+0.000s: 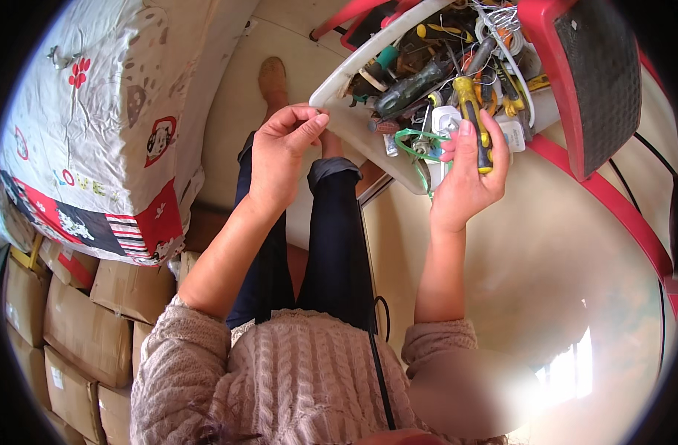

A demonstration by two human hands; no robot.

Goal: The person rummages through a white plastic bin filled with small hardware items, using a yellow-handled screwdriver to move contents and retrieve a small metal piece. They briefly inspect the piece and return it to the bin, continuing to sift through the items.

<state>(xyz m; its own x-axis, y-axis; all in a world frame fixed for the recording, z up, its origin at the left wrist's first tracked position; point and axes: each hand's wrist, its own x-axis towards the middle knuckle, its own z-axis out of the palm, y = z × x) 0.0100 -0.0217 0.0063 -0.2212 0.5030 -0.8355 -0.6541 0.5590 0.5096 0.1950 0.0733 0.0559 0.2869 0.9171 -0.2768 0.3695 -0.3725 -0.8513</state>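
Observation:
My right hand (pixel 472 161) grips a yellow and black screwdriver (pixel 472 119) by its handle, over the near side of a white plastic bin (pixel 372 133). My left hand (pixel 289 147) is at the bin's left corner, thumb and forefinger pinched together; whether something small sits between them cannot be told. Inside the bin lie a dark-handled tool (pixel 408 92), a teal-handled tool (pixel 386 58), pliers with yellow and black grips (pixel 508 92), bundled wires (pixel 500 22) and a white plug adapter (pixel 445 119). A green plastic strap (pixel 411 147) hangs by my right fingers.
A red-framed piece with a black textured pad (pixel 600 83) stands right of the bin, above a curved red bar (pixel 605 200). A printed cloth (pixel 111 111) covers something at the left, above stacked cardboard boxes (pixel 83 328). A black cable (pixel 379 367) crosses my sweater.

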